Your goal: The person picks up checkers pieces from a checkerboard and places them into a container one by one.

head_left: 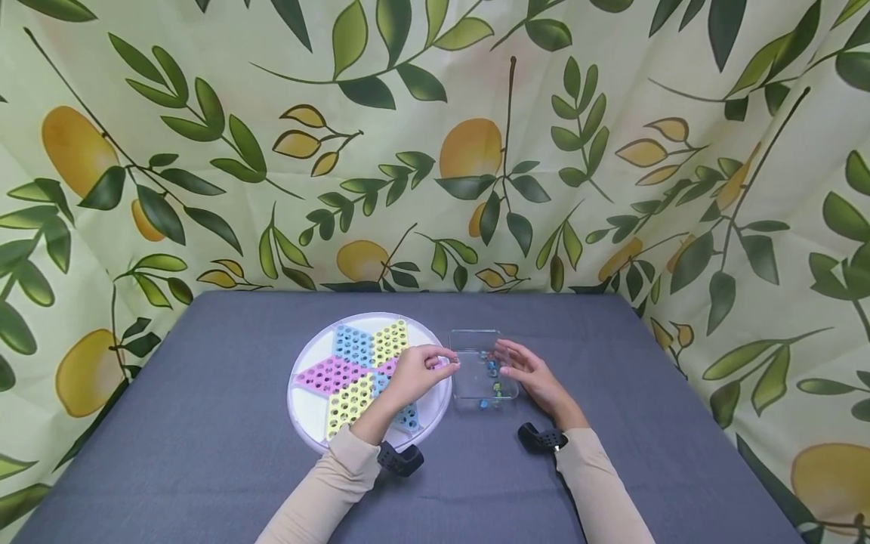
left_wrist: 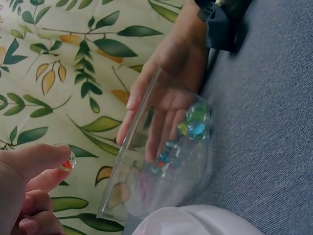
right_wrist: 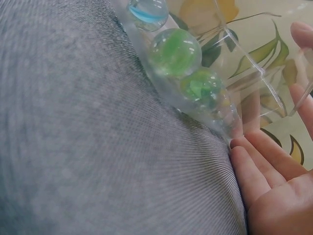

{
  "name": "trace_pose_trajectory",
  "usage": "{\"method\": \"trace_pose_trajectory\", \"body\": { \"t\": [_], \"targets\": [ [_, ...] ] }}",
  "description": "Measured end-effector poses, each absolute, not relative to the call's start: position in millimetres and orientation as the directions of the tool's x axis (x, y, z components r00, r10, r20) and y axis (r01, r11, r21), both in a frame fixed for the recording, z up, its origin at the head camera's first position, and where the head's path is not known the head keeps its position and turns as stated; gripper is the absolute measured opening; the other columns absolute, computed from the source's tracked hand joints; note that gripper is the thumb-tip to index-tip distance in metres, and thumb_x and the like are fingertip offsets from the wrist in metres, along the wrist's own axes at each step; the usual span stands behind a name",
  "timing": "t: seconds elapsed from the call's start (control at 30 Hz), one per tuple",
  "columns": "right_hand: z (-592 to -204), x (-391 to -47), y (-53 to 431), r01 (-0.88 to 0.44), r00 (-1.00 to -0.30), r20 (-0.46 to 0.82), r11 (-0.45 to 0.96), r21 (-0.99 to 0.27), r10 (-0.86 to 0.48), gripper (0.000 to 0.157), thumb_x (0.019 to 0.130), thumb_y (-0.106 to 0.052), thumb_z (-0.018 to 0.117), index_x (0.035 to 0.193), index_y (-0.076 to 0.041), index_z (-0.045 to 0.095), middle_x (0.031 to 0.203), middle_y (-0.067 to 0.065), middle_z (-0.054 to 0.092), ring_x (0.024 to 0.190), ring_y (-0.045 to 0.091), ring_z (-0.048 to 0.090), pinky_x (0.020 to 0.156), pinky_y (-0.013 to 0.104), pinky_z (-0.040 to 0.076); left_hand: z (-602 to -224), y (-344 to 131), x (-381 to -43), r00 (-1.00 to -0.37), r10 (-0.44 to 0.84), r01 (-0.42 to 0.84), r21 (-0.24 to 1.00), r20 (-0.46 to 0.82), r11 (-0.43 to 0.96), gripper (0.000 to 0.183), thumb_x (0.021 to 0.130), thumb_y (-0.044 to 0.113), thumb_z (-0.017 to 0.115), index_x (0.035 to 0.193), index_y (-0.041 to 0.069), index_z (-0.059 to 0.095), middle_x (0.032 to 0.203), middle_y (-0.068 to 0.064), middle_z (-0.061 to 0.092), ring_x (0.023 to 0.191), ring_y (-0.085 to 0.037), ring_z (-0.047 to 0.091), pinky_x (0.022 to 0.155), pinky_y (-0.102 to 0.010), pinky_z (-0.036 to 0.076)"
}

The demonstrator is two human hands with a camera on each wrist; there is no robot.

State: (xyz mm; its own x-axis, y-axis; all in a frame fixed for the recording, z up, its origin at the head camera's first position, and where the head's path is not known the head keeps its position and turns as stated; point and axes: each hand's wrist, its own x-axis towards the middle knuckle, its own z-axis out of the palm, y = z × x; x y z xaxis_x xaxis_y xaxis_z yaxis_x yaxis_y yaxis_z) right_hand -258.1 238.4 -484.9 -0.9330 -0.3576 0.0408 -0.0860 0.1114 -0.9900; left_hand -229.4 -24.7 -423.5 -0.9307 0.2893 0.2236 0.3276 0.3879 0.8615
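My left hand [head_left: 420,376] pinches a clear glass marble [left_wrist: 70,162] with a red swirl between thumb and forefinger. It is raised over the right side of a round white Chinese checkers board [head_left: 309,412], whose star is pink, yellow and blue with rows of holes; the forearm hides part of it. My right hand [head_left: 537,379] rests its fingers along the right side of a clear plastic box [head_left: 476,397]. Inside lie several marbles, among them a green-swirled marble [right_wrist: 176,52] and a blue-streaked marble [right_wrist: 147,13], gathered toward the box's right half.
A grey cloth covers the table [head_left: 204,423]. Behind it hangs a curtain [head_left: 408,189] printed with leaves and fruit. Black wrist cameras are strapped on both arms, the left camera [head_left: 401,459] overlapping the board's near edge. Board and box stand side by side.
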Motion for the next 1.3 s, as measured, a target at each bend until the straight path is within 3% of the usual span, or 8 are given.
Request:
{"method": "trace_pose_trajectory", "body": {
  "t": [0.17,0.43,0.7,0.83,0.93,1.07,1.2,1.3],
  "targets": [
    [-484.4,-258.0,238.0,-0.084,-0.935,0.039,0.114,-0.990,-0.353,0.062,0.094,-0.011,0.059,0.148,-0.001,0.031,0.156,0.025,0.028,0.145,0.040,0.026,0.096,0.006,0.040,-428.2,-19.3,-229.0,-0.922,0.322,0.333,0.864,0.215,0.378,0.019,0.085,0.018,0.072,0.099,0.004,0.074,0.053,0.008,0.026,0.048,0.000,0.022,0.047,-0.016,0.022],
    [-486.7,-257.5,237.8,-0.089,-0.934,0.039,0.127,-0.988,-0.355,0.063,0.093,-0.012,0.060,0.148,-0.001,0.031,0.155,0.025,0.030,0.143,0.030,0.035,0.097,0.007,0.040,-436.7,-15.6,-226.4,-0.907,0.368,0.349,0.853,0.205,0.387,0.021,0.085,0.018,0.072,0.100,0.003,0.074,0.052,0.008,0.027,0.047,-0.001,0.023,0.046,-0.015,0.023],
    [-486.4,-258.8,238.2,-0.089,-0.934,0.040,0.121,-0.989,-0.355,0.063,0.093,-0.012,0.060,0.148,-0.001,0.031,0.155,0.025,0.030,0.144,0.039,0.029,0.098,0.009,0.040,-439.7,-17.0,-228.7,-0.910,0.372,0.332,0.859,0.183,0.390,0.023,0.085,0.016,0.071,0.102,0.002,0.073,0.052,0.008,0.025,0.047,-0.002,0.022,0.047,-0.015,0.022],
    [-486.4,-258.8,238.7,-0.084,-0.935,0.036,0.123,-0.989,-0.352,0.064,0.093,-0.015,0.062,0.148,-0.002,0.031,0.155,0.024,0.029,0.144,0.032,0.033,0.097,0.008,0.040,-441.1,-17.2,-230.2,-0.907,0.376,0.339,0.855,0.187,0.393,0.024,0.085,0.016,0.071,0.103,0.000,0.073,0.052,0.007,0.026,0.048,-0.002,0.022,0.047,-0.015,0.022],
    [-486.0,-259.1,238.6,-0.089,-0.934,0.043,0.115,-0.989,-0.354,0.065,0.092,-0.015,0.062,0.148,-0.001,0.031,0.155,0.025,0.029,0.136,0.010,0.045,0.096,0.008,0.041,-441.7,-17.3,-231.4,-0.904,0.379,0.350,0.853,0.200,0.386,0.024,0.085,0.015,0.071,0.103,-0.001,0.072,0.053,0.007,0.027,0.048,-0.002,0.023,0.047,-0.015,0.021],
    [-486.4,-258.6,238.2,-0.097,-0.928,0.058,0.090,-0.991,-0.367,0.065,0.093,-0.014,0.062,0.147,0.001,0.030,0.154,0.028,0.028,0.119,-0.014,0.047,0.096,0.007,0.041,-443.0,-17.2,-231.4,-0.904,0.381,0.350,0.849,0.195,0.396,0.023,0.085,0.014,0.070,0.103,0.000,0.073,0.054,0.007,0.028,0.049,-0.002,0.023,0.046,-0.015,0.021],
    [-487.0,-257.1,238.6,-0.095,-0.925,0.059,0.078,-0.992,-0.375,0.066,0.092,-0.014,0.062,0.147,0.002,0.029,0.155,0.028,0.027,0.120,-0.014,0.047,0.096,0.006,0.040,-444.4,-16.9,-230.5,-0.910,0.375,0.326,0.861,0.174,0.392,0.024,0.086,0.014,0.070,0.105,-0.001,0.072,0.055,0.007,0.029,0.050,-0.003,0.024,0.048,-0.015,0.022],
    [-487.0,-256.5,239.5,-0.099,-0.927,0.060,0.087,-0.991,-0.370,0.066,0.092,-0.014,0.062,0.147,0.002,0.029,0.155,0.028,0.028,0.130,-0.002,0.047,0.097,0.006,0.040,-445.3,-17.1,-230.4,-0.914,0.364,0.324,0.865,0.181,0.383,0.027,0.085,0.014,0.070,0.107,-0.003,0.070,0.056,0.006,0.027,0.051,-0.004,0.023,0.049,-0.015,0.023]
  ]
}}
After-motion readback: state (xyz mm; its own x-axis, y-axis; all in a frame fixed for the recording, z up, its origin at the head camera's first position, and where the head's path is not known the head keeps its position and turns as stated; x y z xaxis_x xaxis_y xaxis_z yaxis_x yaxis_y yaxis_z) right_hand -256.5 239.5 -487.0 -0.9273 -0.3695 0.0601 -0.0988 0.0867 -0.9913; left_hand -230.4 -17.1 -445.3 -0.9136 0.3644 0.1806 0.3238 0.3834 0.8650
